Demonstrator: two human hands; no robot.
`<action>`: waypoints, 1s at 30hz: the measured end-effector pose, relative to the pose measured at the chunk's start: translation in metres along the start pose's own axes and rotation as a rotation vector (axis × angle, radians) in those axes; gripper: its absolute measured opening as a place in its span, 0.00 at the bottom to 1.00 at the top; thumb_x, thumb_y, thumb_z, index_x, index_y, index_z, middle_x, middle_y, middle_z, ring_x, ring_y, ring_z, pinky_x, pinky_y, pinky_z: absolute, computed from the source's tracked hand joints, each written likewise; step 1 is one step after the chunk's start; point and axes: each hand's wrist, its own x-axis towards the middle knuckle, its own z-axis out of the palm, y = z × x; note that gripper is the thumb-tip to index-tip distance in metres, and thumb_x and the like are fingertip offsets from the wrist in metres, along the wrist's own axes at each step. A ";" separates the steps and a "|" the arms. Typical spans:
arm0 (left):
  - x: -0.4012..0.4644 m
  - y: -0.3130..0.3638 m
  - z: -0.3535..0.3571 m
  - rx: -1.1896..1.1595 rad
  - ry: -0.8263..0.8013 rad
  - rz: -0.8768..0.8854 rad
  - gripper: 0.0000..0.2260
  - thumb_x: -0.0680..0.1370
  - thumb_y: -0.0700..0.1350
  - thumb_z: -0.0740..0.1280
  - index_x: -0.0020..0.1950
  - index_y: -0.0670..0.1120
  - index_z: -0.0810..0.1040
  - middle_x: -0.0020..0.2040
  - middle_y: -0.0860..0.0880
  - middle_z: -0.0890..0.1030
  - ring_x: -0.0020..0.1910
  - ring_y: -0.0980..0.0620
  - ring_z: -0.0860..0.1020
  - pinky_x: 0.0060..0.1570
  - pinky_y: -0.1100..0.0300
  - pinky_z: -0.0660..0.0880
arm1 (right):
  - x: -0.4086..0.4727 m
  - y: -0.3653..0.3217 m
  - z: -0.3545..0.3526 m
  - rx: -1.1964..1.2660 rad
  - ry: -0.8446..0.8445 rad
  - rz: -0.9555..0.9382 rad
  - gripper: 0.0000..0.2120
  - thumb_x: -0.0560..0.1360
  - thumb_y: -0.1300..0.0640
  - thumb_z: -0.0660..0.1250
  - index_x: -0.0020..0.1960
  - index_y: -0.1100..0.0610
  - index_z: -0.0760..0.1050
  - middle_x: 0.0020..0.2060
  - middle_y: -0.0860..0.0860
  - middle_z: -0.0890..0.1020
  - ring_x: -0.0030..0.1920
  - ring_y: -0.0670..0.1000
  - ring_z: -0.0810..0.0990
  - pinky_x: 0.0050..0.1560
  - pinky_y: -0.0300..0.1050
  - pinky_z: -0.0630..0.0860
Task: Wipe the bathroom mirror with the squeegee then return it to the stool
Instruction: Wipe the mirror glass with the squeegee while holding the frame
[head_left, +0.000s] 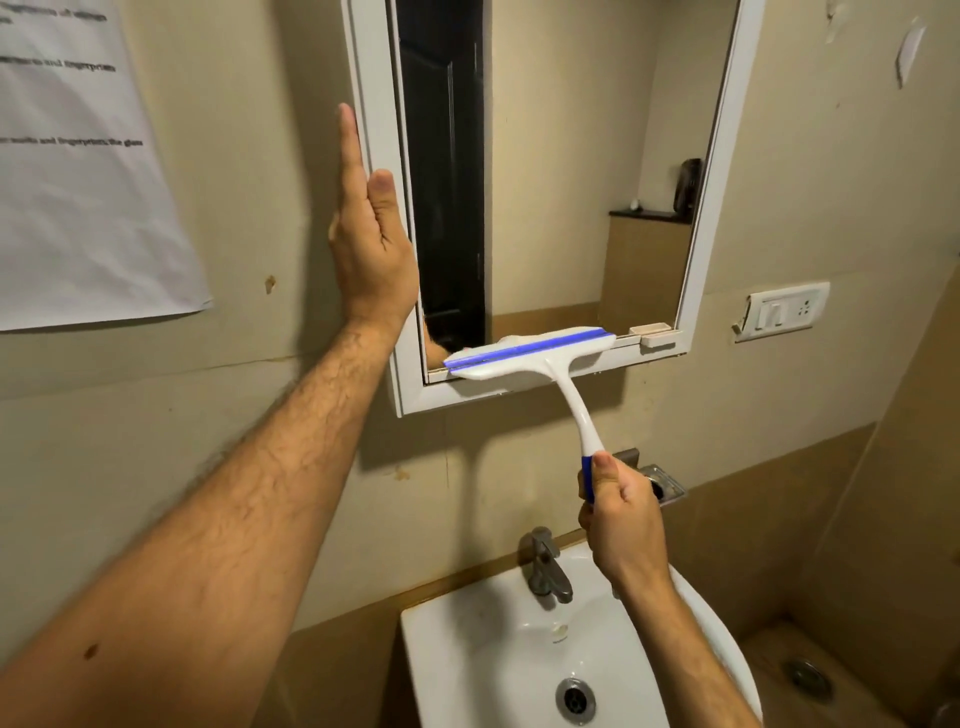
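Note:
The white-framed bathroom mirror (571, 182) hangs on the beige wall above the sink. A white squeegee (535, 353) with a blue rubber strip lies with its blade across the bottom edge of the glass, tilted up to the right. My right hand (618, 514) is closed around its blue-and-white handle below the mirror. My left hand (369, 234) is flat, fingers straight and pointing up, pressed against the left side of the mirror frame. No stool is in view.
A white sink (467, 665) with a metal tap (545, 566) sits under the mirror. A switch plate (784, 312) is on the wall at right, a printed paper sheet (78, 171) at left. A floor drain (808, 675) shows at lower right.

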 end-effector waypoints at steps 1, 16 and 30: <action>0.000 0.000 0.001 -0.011 0.005 -0.002 0.23 0.84 0.48 0.51 0.77 0.39 0.59 0.72 0.38 0.70 0.47 0.52 0.81 0.47 0.76 0.72 | -0.001 -0.003 -0.002 0.026 -0.013 0.020 0.25 0.76 0.38 0.50 0.35 0.58 0.69 0.26 0.51 0.69 0.27 0.51 0.67 0.30 0.49 0.65; -0.003 -0.016 0.002 0.003 -0.041 -0.056 0.25 0.84 0.54 0.48 0.79 0.45 0.57 0.64 0.32 0.74 0.59 0.28 0.71 0.53 0.39 0.73 | -0.005 -0.026 0.023 0.153 -0.019 0.028 0.21 0.82 0.46 0.52 0.38 0.58 0.69 0.25 0.50 0.67 0.26 0.49 0.64 0.26 0.42 0.62; -0.005 -0.012 0.000 -0.080 -0.055 -0.061 0.23 0.85 0.51 0.50 0.79 0.47 0.56 0.77 0.51 0.62 0.57 0.25 0.73 0.50 0.34 0.76 | 0.011 -0.052 0.025 0.134 0.022 -0.028 0.20 0.81 0.43 0.51 0.38 0.54 0.69 0.27 0.51 0.70 0.28 0.50 0.68 0.30 0.46 0.67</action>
